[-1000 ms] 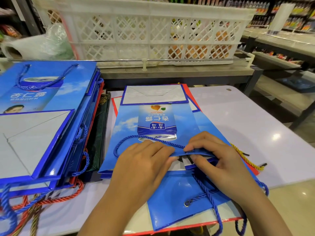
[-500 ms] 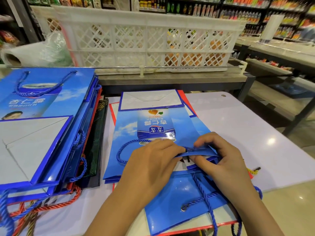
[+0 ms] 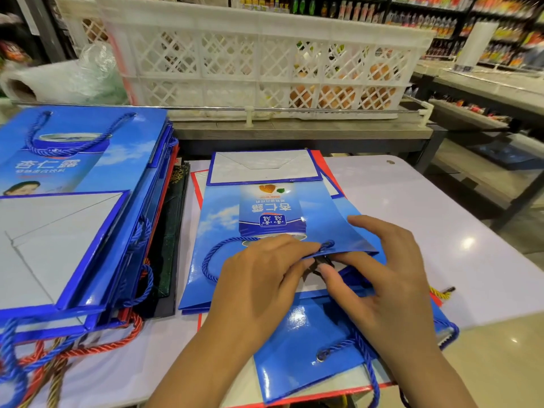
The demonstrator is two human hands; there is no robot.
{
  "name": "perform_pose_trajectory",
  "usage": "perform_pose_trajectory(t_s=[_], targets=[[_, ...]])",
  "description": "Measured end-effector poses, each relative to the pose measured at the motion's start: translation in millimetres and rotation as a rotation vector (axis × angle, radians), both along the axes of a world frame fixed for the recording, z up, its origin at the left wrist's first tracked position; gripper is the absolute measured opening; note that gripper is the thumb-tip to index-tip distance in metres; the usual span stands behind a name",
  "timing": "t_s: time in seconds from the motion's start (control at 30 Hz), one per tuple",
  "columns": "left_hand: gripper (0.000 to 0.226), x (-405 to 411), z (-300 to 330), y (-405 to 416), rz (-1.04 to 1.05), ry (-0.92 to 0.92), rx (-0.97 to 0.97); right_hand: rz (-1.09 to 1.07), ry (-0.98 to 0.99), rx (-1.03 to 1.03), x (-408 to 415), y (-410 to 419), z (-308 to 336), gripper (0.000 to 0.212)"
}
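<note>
Blue paper bag (image 3: 265,207) lies flat on the tabletop (image 3: 426,231); left hand (image 3: 259,284) pinches its rim by the cord (image 3: 212,260), right hand (image 3: 385,278) grips the raised rim, probably to open the mouth.

The blue gift bag (image 3: 273,219) is paper with a glossy laminated finish that catches glare, its folded base (image 3: 263,167) a matt grey-white. Its handle (image 3: 217,254) is twisted blue cord. The desk (image 3: 441,231) is smooth and shiny, mirroring the lamps. The crate (image 3: 265,54) is white lattice plastic behind a polished metal rail (image 3: 176,107).
</note>
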State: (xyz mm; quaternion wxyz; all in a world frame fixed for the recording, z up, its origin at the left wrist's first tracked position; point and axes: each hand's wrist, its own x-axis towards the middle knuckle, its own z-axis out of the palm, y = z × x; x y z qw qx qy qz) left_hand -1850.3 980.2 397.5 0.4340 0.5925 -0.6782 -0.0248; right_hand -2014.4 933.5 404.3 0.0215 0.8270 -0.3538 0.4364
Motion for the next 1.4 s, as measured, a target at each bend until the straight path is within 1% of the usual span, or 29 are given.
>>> perform_pose_trajectory(t_s=[0.13, 0.37, 0.47, 0.57, 0.63, 0.7, 0.77, 0.83, 0.87, 0.9, 0.93, 1.0, 1.03, 1.07, 1.17, 1.23, 1.3, 1.4], targets=[[0.031, -0.8, -1.2, 0.4, 0.003, -0.035, -0.005, 0.041, 0.038, 0.053, 2.1, -3.5, -4.0, 0.026], [0.034, 1.6, -2.5, -0.3, 0.000, -0.050, -0.001, 0.113, 0.043, 0.028, 1.0, -5.1, -4.8, 0.023], [0.033, 3.4, -3.0, -0.1, 0.013, 0.004, 0.000, 0.154, 0.029, 0.060, -1.7, -4.0, -6.4, 0.022], [0.032, 3.1, -2.5, 1.1, 0.013, -0.026, -0.010, 0.175, 0.015, 0.114, -3.2, -4.2, -5.9, 0.022], [0.030, 2.7, -1.3, 1.7, 0.011, 0.019, 0.003, 0.186, 0.004, 0.147, -4.1, -3.8, -4.9, 0.021], [0.033, 3.2, -1.5, 3.3, -0.012, 0.091, 0.024, 0.224, -0.069, 0.210, -4.8, -0.7, -0.7, 0.019], [0.032, 5.4, -3.9, 4.6, -0.015, 0.095, 0.017, 0.301, -0.258, 0.355, -6.2, 1.3, 6.5, 0.019], [0.022, 7.1, -7.1, 4.6, -0.027, 0.092, 0.001, 0.361, -0.472, 0.529, -9.0, -1.4, 11.7, 0.023], [0.017, 7.5, -8.2, 4.5, -0.041, 0.089, -0.007, 0.364, -0.519, 0.591, -10.5, -4.3, 13.1, 0.023], [0.014, 7.6, -8.8, 4.0, -0.049, 0.080, -0.015, 0.360, -0.489, 0.634, -10.7, -7.4, 13.0, 0.021], [0.014, 7.7, -9.1, 3.6, -0.049, 0.064, -0.020, 0.350, -0.397, 0.668, -8.9, -9.4, 12.1, 0.020], [0.016, 7.8, -9.1, 3.2, -0.044, 0.035, -0.023, 0.341, -0.148, 0.677, -4.7, -13.4, 7.2, 0.025], [0.018, 8.0, -9.5, 3.2, -0.047, 0.023, -0.017, 0.348, -0.068, 0.672, -3.2, -15.7, 5.1, 0.025], [0.019, 8.2, -9.6, 3.6, -0.052, 0.012, -0.004, 0.356, -0.033, 0.691, -2.3, -17.4, 4.3, 0.023], [0.025, 8.4, -9.8, 5.4, -0.049, -0.012, 0.034, 0.368, -0.068, 0.833, -3.1, -20.3, 6.9, 0.014], [0.022, 7.9, -9.5, 6.3, -0.035, -0.035, 0.035, 0.376, -0.102, 0.909, -5.0, -20.9, 8.7, 0.011], [0.016, 7.3, -9.4, 6.9, -0.020, -0.059, 0.027, 0.391, -0.106, 0.931, -5.2, -20.1, 11.3, 0.011], [0.016, 6.7, -8.8, 7.2, -0.012, -0.073, 0.016, 0.360, -0.108, 0.931, -4.3, -20.9, 10.5, 0.014]])
